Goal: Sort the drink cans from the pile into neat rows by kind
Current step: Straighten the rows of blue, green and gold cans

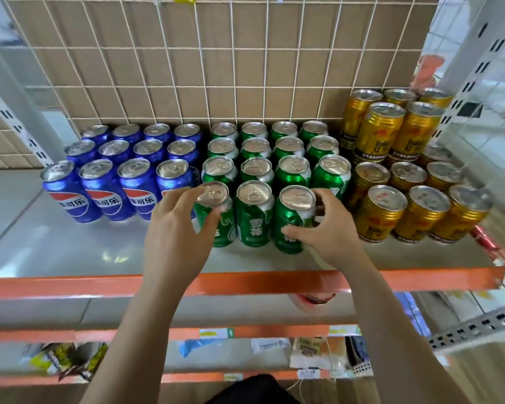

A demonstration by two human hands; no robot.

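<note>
1. Left hand (174, 231): fingers curled round the upper part of the front-left green can (213, 195), thumb on its near side. It grips the can.
2. Right hand (333, 231): thumb pressed on the near face of the front-right green can (296, 199), fingers wrapped behind its right side. It grips the can.
3. Both held cans stand upright on the shelf (70, 243), silver lids with pull tabs up, green bodies with white lettering.
4. A middle green can (254, 217) stands between the two, just beside each; neither hand touches it.
5. These three make the front row of the green cans (293, 166), a central block four columns wide, with three full rows behind.
6. Blue cans (123, 176): block to the left, three rows of four, red-white-blue logo facing forward, just beside the green block.
7. Gold cans (405, 205): block to the right, ribbed bodies, front row of three; at the back several sit higher, apparently stacked on others.
8. The shelf has a pale grey deck and an orange front edge (99, 284); a white wire grid (233, 68) over brown cardboard closes the back.
9. Lower shelves hold packets, too blurred to identify.
</note>
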